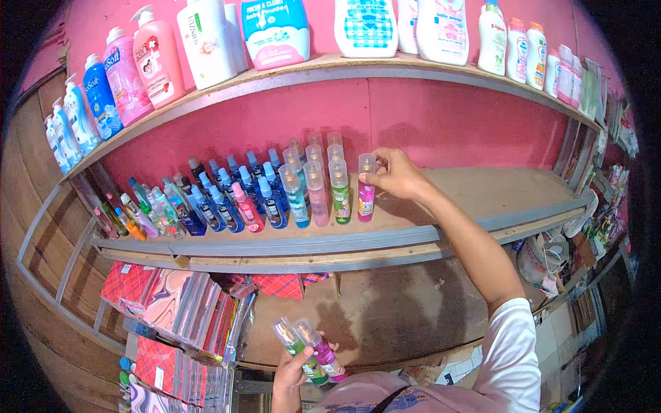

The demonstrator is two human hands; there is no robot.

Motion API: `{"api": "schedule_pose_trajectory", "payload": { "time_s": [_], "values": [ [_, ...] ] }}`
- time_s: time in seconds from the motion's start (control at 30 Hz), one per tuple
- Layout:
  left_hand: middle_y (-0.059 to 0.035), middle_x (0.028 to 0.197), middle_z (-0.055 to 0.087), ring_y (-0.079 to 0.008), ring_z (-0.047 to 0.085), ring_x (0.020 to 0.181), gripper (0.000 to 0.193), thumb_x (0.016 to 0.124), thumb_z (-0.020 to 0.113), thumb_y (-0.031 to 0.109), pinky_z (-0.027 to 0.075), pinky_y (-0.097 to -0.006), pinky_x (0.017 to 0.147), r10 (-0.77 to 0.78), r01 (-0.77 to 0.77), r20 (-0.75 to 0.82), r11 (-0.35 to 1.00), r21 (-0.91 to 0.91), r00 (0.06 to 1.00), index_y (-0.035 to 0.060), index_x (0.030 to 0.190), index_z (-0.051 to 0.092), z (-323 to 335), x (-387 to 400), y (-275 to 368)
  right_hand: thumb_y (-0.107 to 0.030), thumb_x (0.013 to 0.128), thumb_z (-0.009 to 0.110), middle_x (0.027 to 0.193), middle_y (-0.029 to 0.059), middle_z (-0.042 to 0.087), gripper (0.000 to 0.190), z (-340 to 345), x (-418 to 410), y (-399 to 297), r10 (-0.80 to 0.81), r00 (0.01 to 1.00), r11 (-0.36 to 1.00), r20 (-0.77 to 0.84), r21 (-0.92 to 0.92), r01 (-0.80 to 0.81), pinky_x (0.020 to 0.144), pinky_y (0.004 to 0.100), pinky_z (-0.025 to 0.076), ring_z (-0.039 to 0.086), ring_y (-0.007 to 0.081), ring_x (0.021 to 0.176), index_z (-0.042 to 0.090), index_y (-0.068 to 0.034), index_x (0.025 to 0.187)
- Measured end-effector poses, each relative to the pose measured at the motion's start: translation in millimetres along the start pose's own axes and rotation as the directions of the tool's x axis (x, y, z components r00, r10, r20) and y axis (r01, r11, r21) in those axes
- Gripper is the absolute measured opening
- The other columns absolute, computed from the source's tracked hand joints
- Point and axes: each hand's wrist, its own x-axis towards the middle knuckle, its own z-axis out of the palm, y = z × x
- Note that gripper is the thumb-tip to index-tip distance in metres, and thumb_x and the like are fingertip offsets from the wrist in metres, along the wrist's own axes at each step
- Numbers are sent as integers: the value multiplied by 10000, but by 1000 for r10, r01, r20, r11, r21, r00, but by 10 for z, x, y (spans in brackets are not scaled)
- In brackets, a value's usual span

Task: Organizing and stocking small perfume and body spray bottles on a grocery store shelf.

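Note:
My right hand [395, 173] grips the capped upper part of a magenta spray bottle [366, 204], which stands upright at the right end of a row on the middle shelf [465, 199]. Just left of it is a green spray bottle [341, 201] with a clear cap, then a pink one [317, 199] and a teal one [296, 204]. More clear-capped bottles stand behind these. Low before my body, my left hand [292, 369] holds two tilted bottles side by side, a green one [309, 361] and a magenta one [329, 359], caps upward.
Blue spray bottles [276, 209] and smaller mixed bottles [165, 214] fill the shelf's left part. Overhead, an upper shelf [330, 72] carries lotion and powder bottles. Stacked notebooks [175, 304] lie below left. A metal rail [310, 248] edges the middle shelf. A grey bag [539, 258] sits at right.

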Motion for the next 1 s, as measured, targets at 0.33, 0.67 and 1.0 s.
{"api": "schedule_pose_trajectory", "payload": {
  "time_s": [0.33,0.67,1.0],
  "values": [
    [-204,1045,639,-353,634,1043,451,898,660,197,448,-553,1005,15,-14,-35,1000,11,999,-24,1255,493,-63,67,95,-101,816,744,767,32,622,256,60,-34,-139,54,998,998,15,30,-54,581,264,493,572,81,671,621,37,993],
    [-219,1141,624,-358,620,1097,468,936,610,145,520,-495,917,2,-1,48,1000,-21,999,-45,1331,443,-17,92,124,-121,814,752,756,40,631,253,40,-63,-167,51,998,998,20,-21,-51,578,271,498,581,85,669,623,32,969],
    [-213,1138,627,-352,638,1076,481,930,626,153,526,-480,912,14,-15,45,1000,17,999,-41,1330,444,57,147,118,-198,784,776,812,77,631,385,-7,-140,-233,60,997,990,47,-127,-53,681,326,511,596,144,739,624,48,1038]
  ]
}}
